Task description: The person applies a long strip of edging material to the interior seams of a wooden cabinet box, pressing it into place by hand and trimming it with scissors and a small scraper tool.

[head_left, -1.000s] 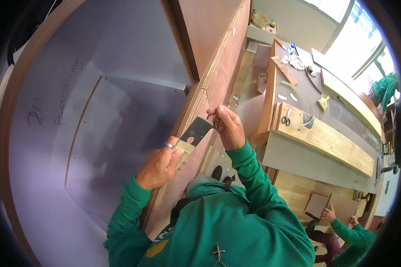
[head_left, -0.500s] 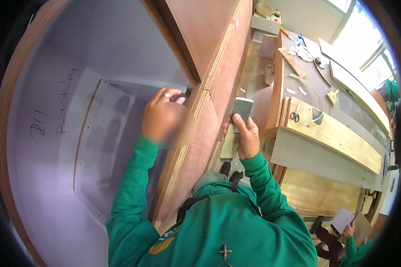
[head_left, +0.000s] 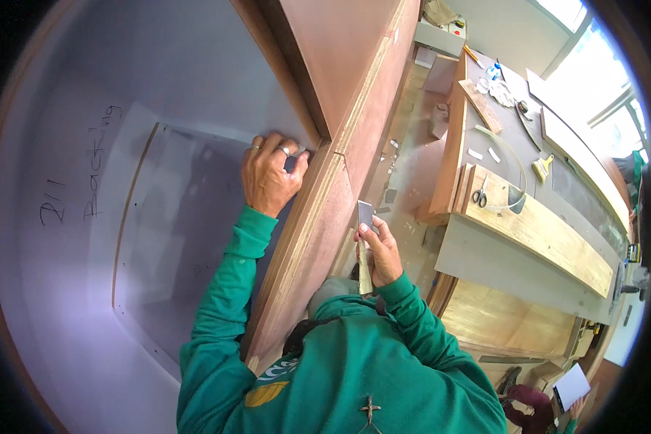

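My left hand (head_left: 270, 177) is inside a white-lined cabinet (head_left: 72, 275). Its fingers are bent and pinched at the inner face of the plywood front edge (head_left: 296, 231). A bit of something dark shows between thumb and fingers, too small to name. Lower and to the right, outside the cabinet, my right hand (head_left: 383, 253) grips a flat strip (head_left: 365, 214). The strip has a dark grey upper end and a pale lower part, seen tilted nearly edge-on, with my thumb pressed against it.
To the right, a workbench carries a pale wooden board (head_left: 550, 235), black scissors (head_left: 480, 194), a brush (head_left: 542, 168), a bottle (head_left: 492, 71) and a clear curved strip (head_left: 522, 163). Scraps (head_left: 390, 195) litter the floor. A person (head_left: 532, 412) with a white sheet (head_left: 571, 387) is at lower right.
My right hand has come down and nearer my body, turning the strip more edge-on. My left hand has shifted slightly up along the cabinet edge. The person at lower right has shifted the sheet.
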Tool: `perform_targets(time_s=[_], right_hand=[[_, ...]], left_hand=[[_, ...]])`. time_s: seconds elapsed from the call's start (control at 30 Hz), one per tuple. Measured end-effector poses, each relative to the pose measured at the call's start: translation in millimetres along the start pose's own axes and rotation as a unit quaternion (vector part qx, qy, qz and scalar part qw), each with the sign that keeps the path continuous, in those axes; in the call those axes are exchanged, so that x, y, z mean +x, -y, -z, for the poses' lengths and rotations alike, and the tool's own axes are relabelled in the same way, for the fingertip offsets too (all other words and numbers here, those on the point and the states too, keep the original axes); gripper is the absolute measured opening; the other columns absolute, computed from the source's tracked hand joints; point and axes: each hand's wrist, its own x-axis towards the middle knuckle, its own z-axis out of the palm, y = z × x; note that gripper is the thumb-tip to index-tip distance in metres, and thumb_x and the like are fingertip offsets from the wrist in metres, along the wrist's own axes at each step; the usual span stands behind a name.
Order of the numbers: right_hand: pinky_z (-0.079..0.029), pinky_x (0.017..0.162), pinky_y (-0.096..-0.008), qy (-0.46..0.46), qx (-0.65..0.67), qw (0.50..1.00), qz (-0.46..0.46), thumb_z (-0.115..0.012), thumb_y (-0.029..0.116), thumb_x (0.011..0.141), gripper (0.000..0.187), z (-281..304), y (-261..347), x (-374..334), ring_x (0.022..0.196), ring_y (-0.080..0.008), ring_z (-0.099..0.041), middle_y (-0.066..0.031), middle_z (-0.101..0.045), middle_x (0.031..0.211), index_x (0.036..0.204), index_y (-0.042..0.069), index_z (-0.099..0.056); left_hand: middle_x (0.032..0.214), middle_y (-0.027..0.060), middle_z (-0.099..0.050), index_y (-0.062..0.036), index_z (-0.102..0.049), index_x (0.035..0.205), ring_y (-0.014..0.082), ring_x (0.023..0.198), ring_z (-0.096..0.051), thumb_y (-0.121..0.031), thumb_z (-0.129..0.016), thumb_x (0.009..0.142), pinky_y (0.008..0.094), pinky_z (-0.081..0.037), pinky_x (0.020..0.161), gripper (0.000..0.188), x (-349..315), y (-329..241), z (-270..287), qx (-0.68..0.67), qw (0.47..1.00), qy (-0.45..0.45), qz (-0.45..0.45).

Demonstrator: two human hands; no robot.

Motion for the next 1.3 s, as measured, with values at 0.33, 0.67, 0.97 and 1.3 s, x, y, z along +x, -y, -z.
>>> perform_targets(time_s=[0.33, 0.67, 0.97, 1.3], right_hand=[[-0.053, 0.076, -0.0265, 0.079, 0.138, 0.984, 0.084, -0.060, 0.016, 0.103, 0.041, -94, 48, -22, 0.090, -0.0107, -0.063, -0.0045, -0.065, 0.107, 0.140, 0.006, -0.044], [-0.047, 0.072, -0.0220, 0.092, 0.085, 0.988, 0.093, -0.051, 0.023, 0.108, 0.025, -139, 39, -26, 0.084, -0.0053, -0.054, 0.0005, -0.059, 0.100, 0.129, 0.011, -0.053], [-0.048, 0.094, -0.0378, 0.083, -0.347, 0.833, 0.423, -0.072, 0.005, 0.090, 0.061, -115, 38, -5, 0.108, -0.0261, -0.060, -0.0155, -0.061, 0.119, 0.145, 0.001, -0.046], [-0.018, 0.122, -0.0582, 0.138, -0.549, 0.707, 0.423, -0.066, 0.025, 0.092, 0.064, -111, 32, 8, 0.148, -0.0288, -0.036, -0.0098, -0.044, 0.157, 0.150, 0.008, -0.046]], left_hand=[[0.095, 0.0127, -0.065, -0.0023, -0.062, 0.100, 0.0253, 0.087, -0.067, -0.026, -0.076, 0.090, 0.0377, -0.054, 0.078, 0.030, -51, -64, 95, -0.285, 0.941, 0.154, 0.096], [0.099, 0.0231, -0.067, 0.0000, -0.043, 0.128, 0.0422, 0.087, -0.068, -0.016, -0.056, 0.102, 0.0487, -0.051, 0.076, 0.033, -95, -82, 110, -0.386, 0.866, 0.183, 0.259], [0.096, 0.0235, -0.071, -0.0058, -0.042, 0.131, 0.0455, 0.085, -0.070, -0.005, -0.045, 0.101, 0.0522, -0.054, 0.070, 0.031, -89, -58, 123, -0.191, 0.917, 0.197, 0.290], [0.103, 0.0331, -0.065, -0.0064, -0.043, 0.134, 0.0554, 0.093, -0.060, -0.009, -0.049, 0.103, 0.0604, -0.046, 0.070, 0.031, -72, -58, 90, -0.076, 0.924, 0.244, 0.284]])
